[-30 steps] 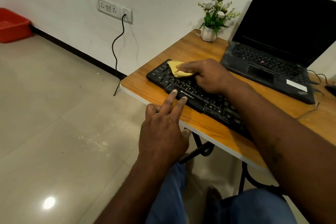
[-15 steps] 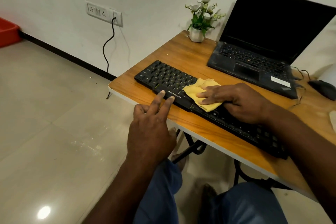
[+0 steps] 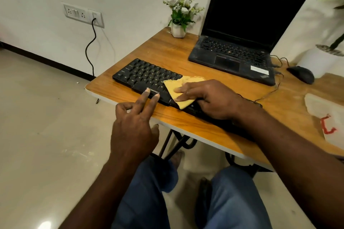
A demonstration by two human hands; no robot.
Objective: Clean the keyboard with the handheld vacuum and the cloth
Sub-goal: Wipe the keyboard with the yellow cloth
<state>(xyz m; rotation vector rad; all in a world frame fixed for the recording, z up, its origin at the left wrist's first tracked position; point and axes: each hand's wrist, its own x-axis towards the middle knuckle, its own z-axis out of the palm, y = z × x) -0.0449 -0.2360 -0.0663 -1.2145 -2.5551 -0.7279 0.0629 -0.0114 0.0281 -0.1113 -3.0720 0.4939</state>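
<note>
A black keyboard (image 3: 147, 77) lies slantwise on the wooden table (image 3: 167, 52). My right hand (image 3: 206, 96) presses a yellow cloth (image 3: 181, 89) flat onto the middle of the keyboard with straight fingers. My left hand (image 3: 134, 122) steadies the keyboard's front edge with two straight fingertips; its other fingers are curled. My right forearm hides the keyboard's right end. No handheld vacuum is in view.
An open black laptop (image 3: 236, 42) stands at the back of the table, a small flower pot (image 3: 178, 29) to its left, a black mouse (image 3: 301, 74) to its right. A white bag with red print (image 3: 327, 117) lies at the right edge. A black cable (image 3: 91, 46) hangs from the wall socket.
My right hand has wiped the cloth from the keyboard's left end to its middle. My left hand's two fingertips stay on the front edge. The camera view shifted right.
</note>
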